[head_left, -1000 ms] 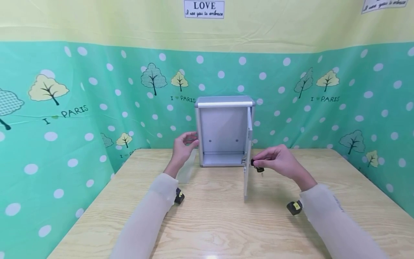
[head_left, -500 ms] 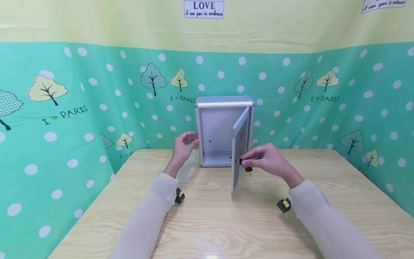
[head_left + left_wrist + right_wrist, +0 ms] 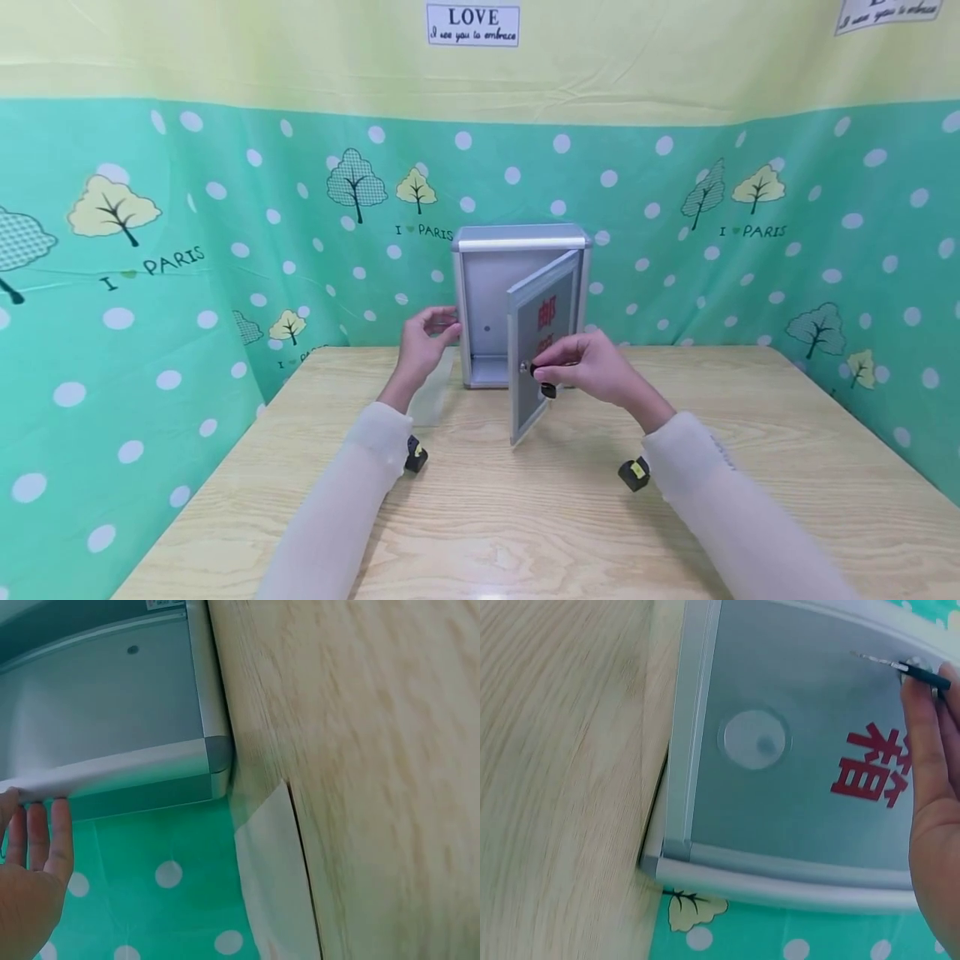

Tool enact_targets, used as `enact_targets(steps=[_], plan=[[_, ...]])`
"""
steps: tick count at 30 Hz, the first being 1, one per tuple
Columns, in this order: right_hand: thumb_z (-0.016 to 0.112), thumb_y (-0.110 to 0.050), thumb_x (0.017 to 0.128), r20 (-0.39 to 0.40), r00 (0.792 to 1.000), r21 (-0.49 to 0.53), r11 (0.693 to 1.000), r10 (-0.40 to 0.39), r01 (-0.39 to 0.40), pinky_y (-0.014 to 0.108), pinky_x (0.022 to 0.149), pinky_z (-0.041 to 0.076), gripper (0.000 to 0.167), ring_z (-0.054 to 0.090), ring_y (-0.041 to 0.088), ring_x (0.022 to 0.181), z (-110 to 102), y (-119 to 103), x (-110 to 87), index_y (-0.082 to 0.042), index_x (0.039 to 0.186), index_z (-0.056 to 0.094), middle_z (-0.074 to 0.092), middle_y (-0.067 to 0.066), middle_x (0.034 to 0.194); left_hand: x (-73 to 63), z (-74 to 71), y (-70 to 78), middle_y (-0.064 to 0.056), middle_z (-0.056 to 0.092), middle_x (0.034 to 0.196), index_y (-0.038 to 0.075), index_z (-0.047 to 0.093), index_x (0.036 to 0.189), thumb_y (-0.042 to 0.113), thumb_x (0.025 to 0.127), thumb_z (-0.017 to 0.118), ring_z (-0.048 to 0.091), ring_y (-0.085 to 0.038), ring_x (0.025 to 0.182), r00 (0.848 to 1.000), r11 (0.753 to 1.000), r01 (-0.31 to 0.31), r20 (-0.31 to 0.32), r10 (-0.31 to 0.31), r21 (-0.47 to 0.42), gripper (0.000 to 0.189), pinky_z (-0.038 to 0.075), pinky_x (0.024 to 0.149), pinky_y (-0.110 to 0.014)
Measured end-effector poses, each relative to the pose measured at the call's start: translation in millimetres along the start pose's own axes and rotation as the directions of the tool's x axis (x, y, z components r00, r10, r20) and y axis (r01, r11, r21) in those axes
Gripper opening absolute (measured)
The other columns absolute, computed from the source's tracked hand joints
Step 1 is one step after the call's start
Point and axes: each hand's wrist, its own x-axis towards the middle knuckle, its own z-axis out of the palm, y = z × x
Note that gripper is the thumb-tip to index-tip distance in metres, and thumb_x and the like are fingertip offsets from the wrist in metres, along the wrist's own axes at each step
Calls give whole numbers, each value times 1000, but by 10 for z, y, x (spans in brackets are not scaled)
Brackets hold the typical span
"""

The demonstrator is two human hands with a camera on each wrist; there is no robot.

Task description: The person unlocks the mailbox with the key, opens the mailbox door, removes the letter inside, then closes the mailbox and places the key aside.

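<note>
Door (image 3: 528,329) ajar just past R hand (image 3: 600,367), part-blocking mailbox (image 3: 521,245) interior; pale sheet (image 3: 274,877) nr L hand (image 3: 422,343). R pinches blk-headed keys (image 3: 549,391); L fingers straightish against mailbox side.

The table (image 3: 480,508) has a pale wood-grain top; 1 silver-grey box (image 3: 521,238) stands upright near its far edge, and 1 pale, flat sheet (image 3: 431,407) lies left of it.

Left forearm (image 3: 330,504), off-white fabric sleeve (image 3: 378,437), reaches forward; bare left hand (image 3: 422,346) has fingers (image 3: 61,836) fairly straight, thumb (image 3: 450,334) apart. Right forearm (image 3: 738,508), sleeved alike, angles inward; bare right hand (image 3: 596,367) pinches between thumb and fingertips.
</note>
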Motion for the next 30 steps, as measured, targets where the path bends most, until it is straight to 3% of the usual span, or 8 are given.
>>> enact_targets(steps=[9, 17, 30], plan=[[83, -12, 87, -50, 998, 26, 999, 32, -31, 27, 69, 62, 15, 71, 20, 80, 198, -93, 117, -5, 99, 79, 77, 7, 92, -6, 2, 13, -18, 70, 113, 1, 67, 124, 2, 92, 75, 69, -31, 105, 1000, 1000, 1, -6, -1, -16, 33, 62, 85, -29], [85, -14, 86, -136, 984, -13, 993, 116, -119, 40, 75, 63, 12, 72, 22, 82, 370, -171, 245, -12, 97, 80, 77, 1, 91, -6, 15, 27, -20, 70, 114, 0, 67, 124, 1, 92, 75, 69, -32, 104, 1000, 1000, 4, -6, -4, -16, 33, 63, 84, -29], [85, -17, 86, -226, 959, -46, 982, 168, -183, 31, 68, 60, 13, 70, 18, 80, 551, -235, 429, -13, 98, 80, 76, 0, 89, 0, 29, 19, -19, 71, 113, 1, 68, 123, 2, 91, 76, 69, -31, 103, 1000, 1000, 5, -26, -5, 6, 33, 62, 85, -29]])
